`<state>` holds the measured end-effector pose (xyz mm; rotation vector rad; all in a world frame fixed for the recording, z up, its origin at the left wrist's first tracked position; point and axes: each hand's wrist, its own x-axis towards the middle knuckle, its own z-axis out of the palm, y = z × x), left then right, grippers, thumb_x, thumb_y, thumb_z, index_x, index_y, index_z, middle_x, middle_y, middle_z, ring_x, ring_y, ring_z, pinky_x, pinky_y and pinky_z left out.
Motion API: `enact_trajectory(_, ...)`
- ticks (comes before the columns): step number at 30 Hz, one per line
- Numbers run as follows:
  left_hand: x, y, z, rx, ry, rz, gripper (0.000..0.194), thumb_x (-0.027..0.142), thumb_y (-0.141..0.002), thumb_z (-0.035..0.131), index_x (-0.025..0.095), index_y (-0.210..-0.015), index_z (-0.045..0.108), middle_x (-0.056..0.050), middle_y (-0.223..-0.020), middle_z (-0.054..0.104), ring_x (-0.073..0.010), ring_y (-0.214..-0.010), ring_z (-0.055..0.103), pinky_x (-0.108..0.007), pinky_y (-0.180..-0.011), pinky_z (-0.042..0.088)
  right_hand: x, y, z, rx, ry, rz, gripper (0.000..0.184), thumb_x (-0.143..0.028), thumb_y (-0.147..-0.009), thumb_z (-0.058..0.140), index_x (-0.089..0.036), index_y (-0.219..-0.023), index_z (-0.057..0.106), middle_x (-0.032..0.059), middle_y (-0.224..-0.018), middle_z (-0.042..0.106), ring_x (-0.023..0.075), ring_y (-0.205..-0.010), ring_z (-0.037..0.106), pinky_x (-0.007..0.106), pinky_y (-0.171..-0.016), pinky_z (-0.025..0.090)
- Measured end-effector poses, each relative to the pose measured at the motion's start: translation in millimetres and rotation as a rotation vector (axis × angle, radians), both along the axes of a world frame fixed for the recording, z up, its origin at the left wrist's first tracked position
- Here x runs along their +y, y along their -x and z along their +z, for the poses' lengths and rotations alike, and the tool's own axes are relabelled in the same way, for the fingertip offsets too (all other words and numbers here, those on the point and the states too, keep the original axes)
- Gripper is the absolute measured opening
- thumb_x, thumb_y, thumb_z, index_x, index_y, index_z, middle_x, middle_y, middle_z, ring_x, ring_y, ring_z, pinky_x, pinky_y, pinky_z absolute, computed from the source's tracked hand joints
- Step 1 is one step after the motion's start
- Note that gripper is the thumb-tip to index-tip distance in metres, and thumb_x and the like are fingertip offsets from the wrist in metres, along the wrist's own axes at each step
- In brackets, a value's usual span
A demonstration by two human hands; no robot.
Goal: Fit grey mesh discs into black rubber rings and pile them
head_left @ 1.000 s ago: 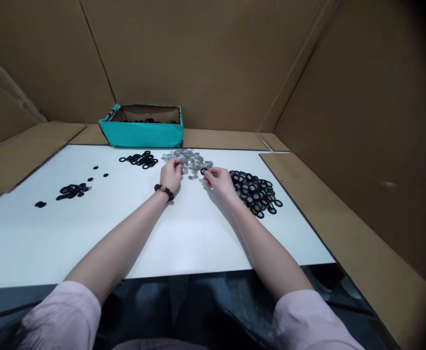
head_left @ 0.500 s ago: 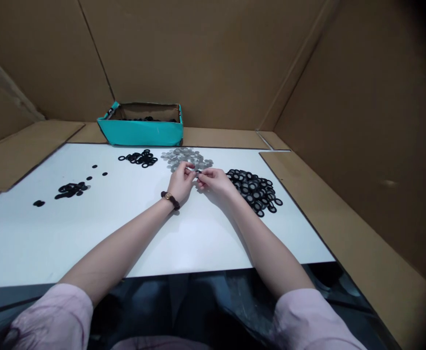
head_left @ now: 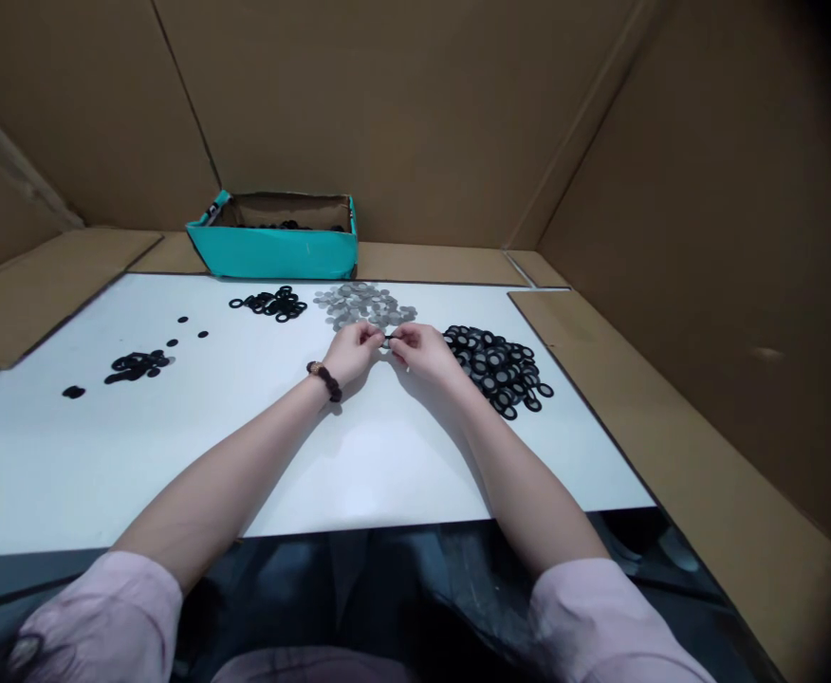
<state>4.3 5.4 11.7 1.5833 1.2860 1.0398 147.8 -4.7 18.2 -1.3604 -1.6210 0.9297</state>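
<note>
Between the fingertips of both hands is a small black ring, partly hidden by the fingers. My left hand pinches its left side, and my right hand pinches its right side. Just beyond the hands lies a pile of small grey translucent discs. To the right of my right hand is a large heap of black rings with grey centres. A smaller group of open black rings lies left of the grey discs.
A turquoise box with dark pieces inside stands at the back. At the left of the white tabletop lie black pieces and several scattered black discs. Cardboard walls enclose the back and sides.
Both hands stay together over the same spot, with the fingers shifting slightly around the ring. My left wrist has turned a little. The whole view has moved slightly.
</note>
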Motion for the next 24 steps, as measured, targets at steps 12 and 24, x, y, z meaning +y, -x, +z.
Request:
enact_trajectory(12,-7.3,-4.9,4.2,0.100,-0.064,0.090,0.011,0.022,-0.074,0.055,0.018,-0.064,0.054,-0.001,-0.063,0.059,-0.0140,-0.062,0.053,-0.028,-0.063,0.043,5.0,-3.3,-1.0,0.028,0.001,0.027,0.012,-0.024,-0.072,0.051,-0.017,-0.062,0.052,-0.0021,-0.050,0.052,0.0095,-0.046,0.046,0.022,-0.051,0.038)
enact_trajectory(24,-3.1,6.7,11.6,0.388,-0.189,-0.186,0.010,0.021,-0.074,0.051,0.017,-0.073,0.061,-0.002,-0.072,0.062,-0.0157,-0.065,0.052,-0.028,-0.066,0.040,0.0,-5.9,3.0,0.083,0.186,0.102,0.016,-0.017,-0.073,0.060,-0.014,-0.058,0.056,-0.0009,-0.044,0.055,0.0091,-0.041,0.050,0.020,-0.044,0.041)
